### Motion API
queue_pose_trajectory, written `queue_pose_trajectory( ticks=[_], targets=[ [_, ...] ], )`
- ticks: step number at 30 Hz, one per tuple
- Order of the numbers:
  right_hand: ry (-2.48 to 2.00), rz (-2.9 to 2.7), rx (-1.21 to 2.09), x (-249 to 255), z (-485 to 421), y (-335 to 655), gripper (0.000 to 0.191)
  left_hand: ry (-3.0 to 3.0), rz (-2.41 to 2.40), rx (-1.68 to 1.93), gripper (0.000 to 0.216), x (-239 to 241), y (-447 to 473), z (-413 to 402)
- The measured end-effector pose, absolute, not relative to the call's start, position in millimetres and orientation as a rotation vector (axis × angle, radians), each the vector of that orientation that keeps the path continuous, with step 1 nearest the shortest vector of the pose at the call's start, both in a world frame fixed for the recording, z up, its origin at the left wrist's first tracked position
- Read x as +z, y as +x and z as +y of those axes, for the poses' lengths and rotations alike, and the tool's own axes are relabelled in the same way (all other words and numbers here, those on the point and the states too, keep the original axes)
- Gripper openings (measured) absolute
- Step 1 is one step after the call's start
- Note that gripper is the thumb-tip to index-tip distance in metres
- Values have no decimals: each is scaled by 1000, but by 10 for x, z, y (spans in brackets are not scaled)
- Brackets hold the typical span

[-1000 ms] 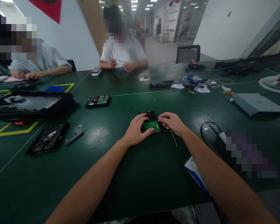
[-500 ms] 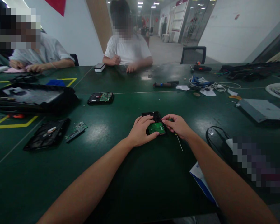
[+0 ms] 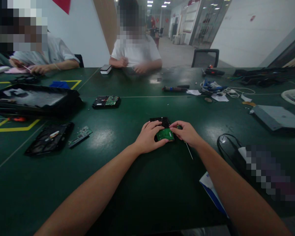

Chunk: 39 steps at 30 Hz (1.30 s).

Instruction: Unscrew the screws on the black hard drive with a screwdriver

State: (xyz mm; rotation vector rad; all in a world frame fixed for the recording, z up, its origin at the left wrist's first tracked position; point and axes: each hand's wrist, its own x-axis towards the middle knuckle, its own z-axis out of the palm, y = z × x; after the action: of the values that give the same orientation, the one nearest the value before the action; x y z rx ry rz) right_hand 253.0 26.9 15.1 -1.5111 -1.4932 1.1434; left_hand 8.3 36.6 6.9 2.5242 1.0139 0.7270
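Note:
A hard drive (image 3: 165,133) with a green circuit board lies on the table in front of me. My left hand (image 3: 150,136) reaches across its left side, the fingers over the far part and the thumb along the near edge, holding it. At the drive's right edge, the thumb and forefinger of my right hand (image 3: 184,132) are pinched together against the board. A thin screwdriver (image 3: 189,151) is tucked in that same hand, its shaft pointing down towards me. Anything tiny between the fingertips is too small to make out.
On the left are a black drive casing (image 3: 50,139), a loose circuit board (image 3: 80,137) and a large black tray (image 3: 36,98). Another hard drive (image 3: 106,102) lies farther back. On the right stand a metal box (image 3: 277,116) and a black cable (image 3: 220,144). Two people sit opposite.
My right fingertips have shifted very slightly left along the board's edge. My left hand and the drive stay put. The view has tilted a little.

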Motion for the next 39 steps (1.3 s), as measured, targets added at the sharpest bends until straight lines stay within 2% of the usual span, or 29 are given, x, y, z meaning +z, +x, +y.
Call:
queue_pose_trajectory(
  ticks=[22,39],
  targets=[
    [-1593,-1529,1031,102,273,2503,21,2531,1028,670,57,110,84,367],
    [-1550,-1358,1158,118,284,2515,22,2547,1029,673,57,89,84,366]
  ],
)
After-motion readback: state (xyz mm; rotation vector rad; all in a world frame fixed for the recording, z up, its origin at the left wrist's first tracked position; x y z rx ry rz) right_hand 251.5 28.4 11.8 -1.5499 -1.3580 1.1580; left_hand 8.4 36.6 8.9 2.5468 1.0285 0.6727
